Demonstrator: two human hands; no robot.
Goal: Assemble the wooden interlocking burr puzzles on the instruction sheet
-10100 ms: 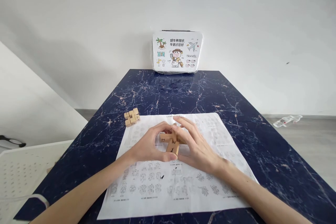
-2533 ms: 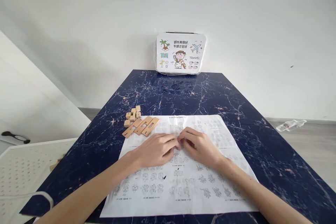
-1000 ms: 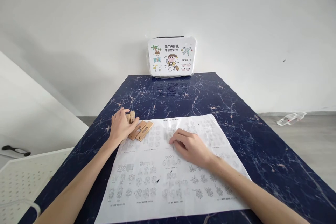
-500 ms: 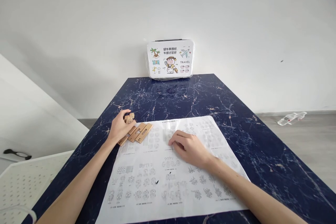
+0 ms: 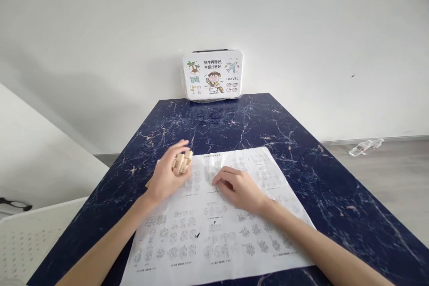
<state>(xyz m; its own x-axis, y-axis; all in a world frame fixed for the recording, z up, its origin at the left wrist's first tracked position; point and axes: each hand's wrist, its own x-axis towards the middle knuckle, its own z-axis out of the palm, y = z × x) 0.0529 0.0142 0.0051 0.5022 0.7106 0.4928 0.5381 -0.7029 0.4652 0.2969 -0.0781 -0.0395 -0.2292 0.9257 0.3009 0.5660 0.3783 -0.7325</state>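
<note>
We see our left hand clasped around the interlocking wooden block puzzle, over the upper left part of the printed diagram sheet; a wooden corner, perhaps a plank's, shows past that hand, which hides the rest; our right hand rests apart on the sheet, fingers curled, and we cannot tell whether they close on anything; a white TRAVEL case stands at the far end of the blue marbled table.
</note>
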